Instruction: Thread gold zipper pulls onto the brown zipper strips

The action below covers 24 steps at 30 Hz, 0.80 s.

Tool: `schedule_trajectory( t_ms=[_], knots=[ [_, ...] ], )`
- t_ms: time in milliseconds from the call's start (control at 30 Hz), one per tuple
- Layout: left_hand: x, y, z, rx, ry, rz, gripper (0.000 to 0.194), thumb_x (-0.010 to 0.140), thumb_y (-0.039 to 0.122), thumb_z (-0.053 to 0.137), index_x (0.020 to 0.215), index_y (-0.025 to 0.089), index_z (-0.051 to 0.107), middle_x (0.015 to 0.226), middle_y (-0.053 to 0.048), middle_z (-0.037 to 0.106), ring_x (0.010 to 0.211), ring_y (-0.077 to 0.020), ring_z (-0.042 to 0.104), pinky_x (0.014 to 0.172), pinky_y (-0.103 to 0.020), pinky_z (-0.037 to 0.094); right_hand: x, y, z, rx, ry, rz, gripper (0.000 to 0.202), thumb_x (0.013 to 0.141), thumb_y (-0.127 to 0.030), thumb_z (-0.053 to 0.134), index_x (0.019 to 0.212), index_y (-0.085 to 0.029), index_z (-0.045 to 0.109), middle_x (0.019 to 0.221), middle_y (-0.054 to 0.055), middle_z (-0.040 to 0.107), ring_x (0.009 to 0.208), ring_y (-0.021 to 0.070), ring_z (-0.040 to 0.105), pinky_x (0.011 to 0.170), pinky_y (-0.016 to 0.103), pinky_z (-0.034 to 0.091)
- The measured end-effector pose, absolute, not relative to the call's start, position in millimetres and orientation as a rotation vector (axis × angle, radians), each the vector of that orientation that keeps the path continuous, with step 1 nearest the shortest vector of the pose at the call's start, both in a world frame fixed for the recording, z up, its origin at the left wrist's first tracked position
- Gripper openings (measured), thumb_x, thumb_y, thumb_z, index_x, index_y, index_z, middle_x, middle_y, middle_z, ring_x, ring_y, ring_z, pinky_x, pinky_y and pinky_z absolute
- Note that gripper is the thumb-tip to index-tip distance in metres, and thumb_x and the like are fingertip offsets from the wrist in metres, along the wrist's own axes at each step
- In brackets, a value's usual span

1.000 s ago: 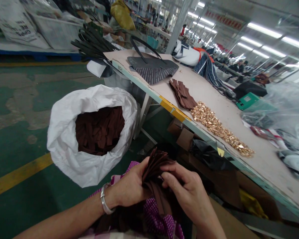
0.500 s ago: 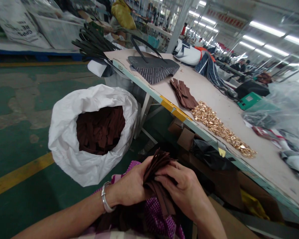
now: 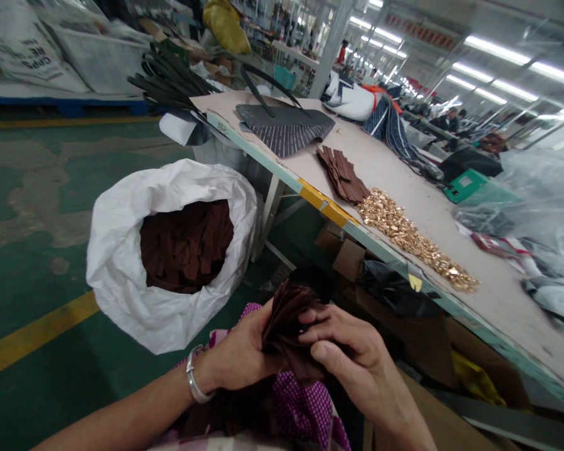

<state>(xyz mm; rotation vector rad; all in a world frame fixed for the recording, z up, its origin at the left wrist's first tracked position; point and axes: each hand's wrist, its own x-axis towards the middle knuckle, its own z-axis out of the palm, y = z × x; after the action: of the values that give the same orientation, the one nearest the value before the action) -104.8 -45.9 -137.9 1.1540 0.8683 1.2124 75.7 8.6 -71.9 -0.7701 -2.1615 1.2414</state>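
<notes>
My left hand (image 3: 239, 352) is closed around a bundle of brown fabric strips (image 3: 286, 322) above my lap. The bundle's upper ends fan out, and its lower part hangs over purple dotted cloth (image 3: 301, 404). On the bundle's right side, my right hand (image 3: 360, 347) touches the strips with bent fingers. Its thumb stands apart from the fingers, with no strip visibly pinched there. To the left, a white sack (image 3: 110, 250) stands with its mouth rolled back, full of similar brown strips (image 3: 188, 247).
A slanting worktable (image 3: 444, 228) bears a stack of brown strips (image 3: 341, 175), a heap of gold-coloured metal pieces (image 3: 411, 238) and a dark striped bag piece with handles (image 3: 286, 128). Cardboard boxes (image 3: 350, 260) sit beneath. Clear plastic (image 3: 545, 200) lies at the right.
My right thumb and fingers have spread apart from their earlier pinch on the strips. The strip ends beneath that hand have shifted. My left hand keeps its hold.
</notes>
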Motion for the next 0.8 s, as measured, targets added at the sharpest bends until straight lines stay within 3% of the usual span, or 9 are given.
schedule_trajectory(
  t_ms=[100,200,300,500,667,800],
  knots=[
    [-105.2,-49.0,-135.7,1.120,0.807,1.193,0.067,0.070,0.004,0.074,0.131,0.021,0.053,0.114,-0.005,0.071,0.103,-0.0219,0.066,0.093,-0.033,0.051,80.2,7.1,-78.4,-0.822,-1.903,1.544,0.036,0.097,-0.040,0.047,0.087,-0.021,0.076,0.091,0.007,0.072,0.083,0.0184,0.067,0.067,0.026,0.053],
    [-105.2,-52.0,-135.4,1.089,0.777,1.168,0.057,0.074,0.008,0.073,0.127,0.021,0.057,0.110,-0.006,0.072,0.092,-0.0202,0.069,0.086,-0.033,0.055,78.8,4.4,-82.6,-1.012,-1.745,1.641,0.026,0.094,-0.039,0.054,0.090,-0.020,0.072,0.074,0.002,0.070,0.061,0.0126,0.061,0.052,0.020,0.048],
    [-105.2,-54.1,-138.0,1.122,0.782,1.230,0.055,0.076,0.009,0.072,0.127,0.024,0.057,0.118,-0.005,0.071,0.099,-0.0210,0.068,0.089,-0.033,0.055,73.1,0.9,-80.3,-1.068,-1.900,1.482,0.015,0.087,-0.031,0.066,0.097,-0.022,0.071,0.080,0.000,0.071,0.066,0.0130,0.062,0.057,0.020,0.048],
    [-105.0,-53.7,-141.2,1.171,0.785,1.221,0.064,0.069,0.001,0.076,0.125,0.027,0.059,0.129,-0.004,0.065,0.112,-0.0230,0.064,0.101,-0.035,0.049,67.9,-3.1,-75.6,-1.105,-2.233,1.091,0.014,0.089,-0.021,0.059,0.094,-0.023,0.073,0.083,-0.001,0.074,0.073,0.0139,0.068,0.066,0.020,0.049],
    [-105.9,-52.9,-132.1,1.176,0.826,1.183,0.057,0.070,0.007,0.076,0.124,0.022,0.061,0.128,-0.008,0.066,0.111,-0.0257,0.065,0.098,-0.037,0.051,67.3,-2.7,-82.6,-1.104,-2.338,0.970,0.016,0.088,-0.016,0.056,0.084,-0.020,0.071,0.076,0.001,0.073,0.068,0.0153,0.067,0.062,0.022,0.048],
    [-107.8,-52.2,-131.9,1.193,0.881,1.150,0.056,0.073,0.010,0.073,0.127,0.021,0.060,0.129,-0.010,0.066,0.117,-0.0278,0.062,0.097,-0.038,0.052,67.3,-4.5,-83.4,-1.079,-2.311,0.896,0.015,0.088,-0.015,0.052,0.087,-0.018,0.067,0.077,0.002,0.070,0.068,0.0148,0.066,0.062,0.022,0.045]
  ],
)
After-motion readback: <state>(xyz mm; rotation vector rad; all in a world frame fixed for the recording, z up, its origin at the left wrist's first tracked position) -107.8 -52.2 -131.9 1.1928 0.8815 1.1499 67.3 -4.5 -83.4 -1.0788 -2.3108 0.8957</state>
